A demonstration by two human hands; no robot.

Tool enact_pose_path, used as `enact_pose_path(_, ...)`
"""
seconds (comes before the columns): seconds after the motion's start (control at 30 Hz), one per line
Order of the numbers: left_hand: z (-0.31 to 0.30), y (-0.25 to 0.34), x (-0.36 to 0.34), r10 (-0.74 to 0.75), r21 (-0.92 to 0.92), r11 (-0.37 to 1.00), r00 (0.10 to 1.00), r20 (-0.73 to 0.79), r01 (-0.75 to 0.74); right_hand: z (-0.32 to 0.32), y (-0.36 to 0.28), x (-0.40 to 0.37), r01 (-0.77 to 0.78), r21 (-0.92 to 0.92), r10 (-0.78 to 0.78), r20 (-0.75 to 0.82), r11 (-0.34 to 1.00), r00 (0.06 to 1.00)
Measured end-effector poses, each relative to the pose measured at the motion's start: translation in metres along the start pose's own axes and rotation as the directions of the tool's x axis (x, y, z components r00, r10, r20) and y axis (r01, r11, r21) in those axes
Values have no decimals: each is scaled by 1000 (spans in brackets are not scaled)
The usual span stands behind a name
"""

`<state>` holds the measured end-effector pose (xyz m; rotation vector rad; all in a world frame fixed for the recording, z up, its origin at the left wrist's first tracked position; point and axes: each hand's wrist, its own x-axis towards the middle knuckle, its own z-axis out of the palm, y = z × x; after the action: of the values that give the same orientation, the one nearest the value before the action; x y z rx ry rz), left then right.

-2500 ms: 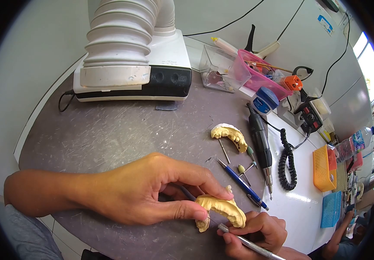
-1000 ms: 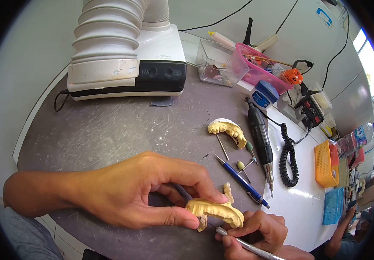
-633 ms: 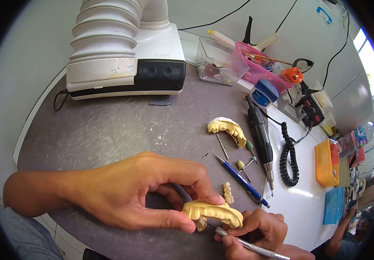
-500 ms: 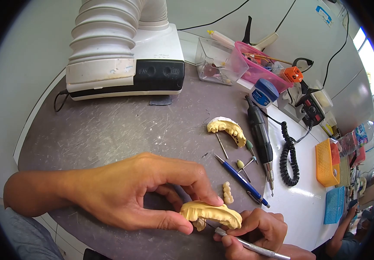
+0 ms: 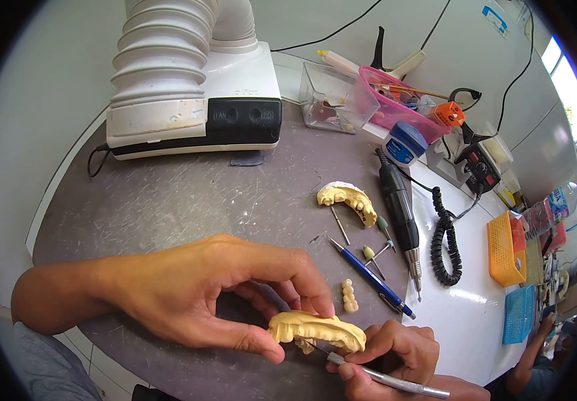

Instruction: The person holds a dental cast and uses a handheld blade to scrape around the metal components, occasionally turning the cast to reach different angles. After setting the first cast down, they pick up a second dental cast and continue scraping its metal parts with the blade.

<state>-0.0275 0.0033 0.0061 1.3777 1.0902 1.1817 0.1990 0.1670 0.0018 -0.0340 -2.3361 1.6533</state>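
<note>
My left hand (image 5: 215, 301) pinches a yellow plaster dental model (image 5: 318, 330) between thumb and fingers, low in the view. My right hand (image 5: 395, 361) is closed around a silver metal knife handle (image 5: 395, 383) with a knurled collar. Its thin dark tip reaches up to the underside of the model, where the teeth are; the exact contact is hard to see. Just behind the model lies a tooth-coloured dental bridge (image 5: 349, 296). Further back rests a second yellow plaster model (image 5: 349, 199), arched, with a white edge.
A blue pen (image 5: 372, 277), burs with mounted stones (image 5: 369, 254) and a black handpiece (image 5: 401, 214) lie right of centre. Behind stand a white extractor unit (image 5: 242, 73), a clear box (image 5: 335, 100) and a pink basket (image 5: 402, 107). Orange (image 5: 506, 250) and blue baskets (image 5: 518, 314) sit right; another person's arm (image 5: 529, 354) shows beyond.
The dental model and both hands have shifted slightly left in the view. Both grips stay the same, and the tool tip remains under the model.
</note>
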Motion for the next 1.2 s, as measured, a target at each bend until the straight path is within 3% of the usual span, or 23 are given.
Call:
enact_pose_path(0.03,-1,0,0,-2,-12,1000,1000,0,2,0,1,0,1,1,-1,-1,1000,1000)
enact_pose_path(0.1,-1,-1,0,-6,-21,1000,1000,0,6,1,4,0,143,-19,-144,-72,989,987)
enact_pose_path(0.2,-2,-3,0,4,-58,998,1000,-3,-4,2,4,1,171,-64,-175,-61,983,983)
enact_pose_path(0.93,-2,-2,2,10,-36,999,1000,3,-10,3,2,4,96,-60,-99,-43,994,994)
enact_pose_path(1.2,-2,-3,2,7,-57,998,1000,1,-7,3,1,7,174,-141,-179,-28,975,983)
